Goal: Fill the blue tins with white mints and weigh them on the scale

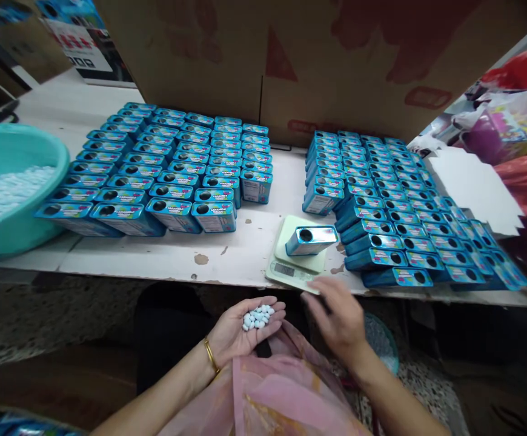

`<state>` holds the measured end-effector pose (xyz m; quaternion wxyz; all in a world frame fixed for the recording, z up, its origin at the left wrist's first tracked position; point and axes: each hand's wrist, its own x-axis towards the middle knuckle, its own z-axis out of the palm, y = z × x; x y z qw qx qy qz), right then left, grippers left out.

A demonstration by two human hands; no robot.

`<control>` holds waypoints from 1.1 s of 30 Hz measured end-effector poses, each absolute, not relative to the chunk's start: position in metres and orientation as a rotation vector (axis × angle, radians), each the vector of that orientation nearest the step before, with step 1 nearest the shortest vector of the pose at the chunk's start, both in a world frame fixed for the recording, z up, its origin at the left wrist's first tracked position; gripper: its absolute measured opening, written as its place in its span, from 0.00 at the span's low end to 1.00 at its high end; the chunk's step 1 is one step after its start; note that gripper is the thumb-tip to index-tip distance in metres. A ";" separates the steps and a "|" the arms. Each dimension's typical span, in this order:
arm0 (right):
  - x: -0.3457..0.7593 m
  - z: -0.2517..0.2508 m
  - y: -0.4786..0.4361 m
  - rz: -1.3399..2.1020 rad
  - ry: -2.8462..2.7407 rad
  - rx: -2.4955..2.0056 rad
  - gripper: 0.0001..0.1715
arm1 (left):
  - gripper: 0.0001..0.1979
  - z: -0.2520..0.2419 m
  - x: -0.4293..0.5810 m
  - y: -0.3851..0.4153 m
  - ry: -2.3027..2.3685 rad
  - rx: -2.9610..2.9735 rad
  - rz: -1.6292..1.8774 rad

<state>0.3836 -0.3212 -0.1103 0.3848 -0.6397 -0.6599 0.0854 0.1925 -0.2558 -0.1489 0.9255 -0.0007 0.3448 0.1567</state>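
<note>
My left hand is cupped palm up over my lap, holding a small heap of pale blue-white candies. To its right, my right hand hovers at the table edge, slightly blurred. Its fingers are apart and no object shows in them. Just beyond its fingertips, a pale green digital scale rests on the table. One blue tin with a dark round hole in its top stands on the scale's platform. The reading on the display is too small to make out.
Rows of similar blue tins stand on the left, and another block of tins on the right. A turquoise basin of candies sits far left. A large cardboard box closes off the back. Below the table is a bucket.
</note>
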 end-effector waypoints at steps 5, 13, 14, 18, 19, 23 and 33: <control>0.432 -0.111 -0.298 0.260 -1.159 -1.728 0.24 | 0.17 -0.153 0.192 -0.252 0.694 -0.013 0.329; 0.444 -0.128 -0.269 0.478 -1.167 -1.601 0.33 | 0.16 -0.150 0.191 -0.248 0.706 -0.040 0.363; 0.444 -0.132 -0.266 0.505 -1.181 -1.578 0.34 | 0.16 -0.148 0.192 -0.247 0.709 -0.043 0.379; 0.444 -0.139 -0.253 0.639 -1.281 -1.491 0.30 | 0.14 -0.140 0.195 -0.236 0.708 -0.041 0.491; 0.442 -0.137 -0.251 0.649 -1.320 -1.490 0.28 | 0.14 -0.138 0.197 -0.231 0.708 -0.040 0.533; 0.423 -0.109 -0.249 0.392 -1.601 -1.538 0.23 | 0.11 -0.132 0.209 -0.209 0.688 -0.036 0.686; 0.390 -0.073 -0.246 -0.198 -2.303 -1.530 0.27 | 0.07 -0.137 0.243 -0.189 0.629 -0.110 0.840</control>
